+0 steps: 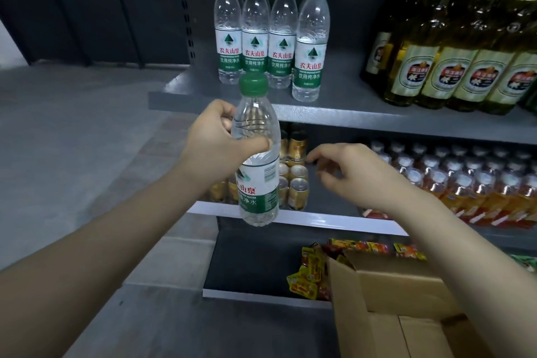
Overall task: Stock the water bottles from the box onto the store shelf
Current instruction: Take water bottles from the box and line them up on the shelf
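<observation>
My left hand [216, 139] grips a clear water bottle [257, 163] with a green cap and green label, holding it upright in front of the grey top shelf [334, 112]. On that shelf stand several identical water bottles [283, 38], grouped at its left end. My right hand [345, 171] hangs just right of the held bottle with fingers loosely curled and nothing in it. The cardboard box [406, 299] sits open at the lower right; its inside is mostly out of view.
Tall yellow-green bottles [465, 67] fill the right of the top shelf. The middle shelf holds gold cans [296, 166] and orange drink bottles [470, 180]. Yellow and red snack packets [313, 273] lie on the bottom shelf next to the box. Grey floor lies to the left.
</observation>
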{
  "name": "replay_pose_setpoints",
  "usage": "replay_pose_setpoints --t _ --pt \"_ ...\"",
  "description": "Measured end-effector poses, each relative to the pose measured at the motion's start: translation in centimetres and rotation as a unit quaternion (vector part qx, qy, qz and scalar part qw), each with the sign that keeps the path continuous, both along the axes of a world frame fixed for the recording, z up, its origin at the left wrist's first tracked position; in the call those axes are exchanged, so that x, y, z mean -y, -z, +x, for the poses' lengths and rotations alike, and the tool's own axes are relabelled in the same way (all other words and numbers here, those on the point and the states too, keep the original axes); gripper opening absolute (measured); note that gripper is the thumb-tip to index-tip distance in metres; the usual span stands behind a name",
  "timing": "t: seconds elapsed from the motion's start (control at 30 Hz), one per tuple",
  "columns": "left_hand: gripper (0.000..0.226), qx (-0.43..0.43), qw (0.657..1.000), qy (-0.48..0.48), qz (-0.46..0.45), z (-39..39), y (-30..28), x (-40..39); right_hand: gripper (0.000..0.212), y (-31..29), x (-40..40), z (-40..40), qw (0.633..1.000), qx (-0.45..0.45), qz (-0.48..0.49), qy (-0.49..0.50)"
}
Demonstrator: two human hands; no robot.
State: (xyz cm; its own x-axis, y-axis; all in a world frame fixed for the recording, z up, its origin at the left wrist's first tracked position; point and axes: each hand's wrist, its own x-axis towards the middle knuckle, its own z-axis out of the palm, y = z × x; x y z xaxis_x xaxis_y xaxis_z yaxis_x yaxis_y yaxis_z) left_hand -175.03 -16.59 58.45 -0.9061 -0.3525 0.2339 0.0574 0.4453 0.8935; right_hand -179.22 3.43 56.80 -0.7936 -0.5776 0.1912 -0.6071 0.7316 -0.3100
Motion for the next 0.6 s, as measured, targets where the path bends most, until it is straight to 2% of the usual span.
replay_pose_setpoints --t 0.6 --pt "0.033 -0.066 0.996 -0.049 -0.036 -10.8 -5.9 2.6 0.028 -3.7 2.8 -11.9 0.999 -0.038 -0.007 -0.015"
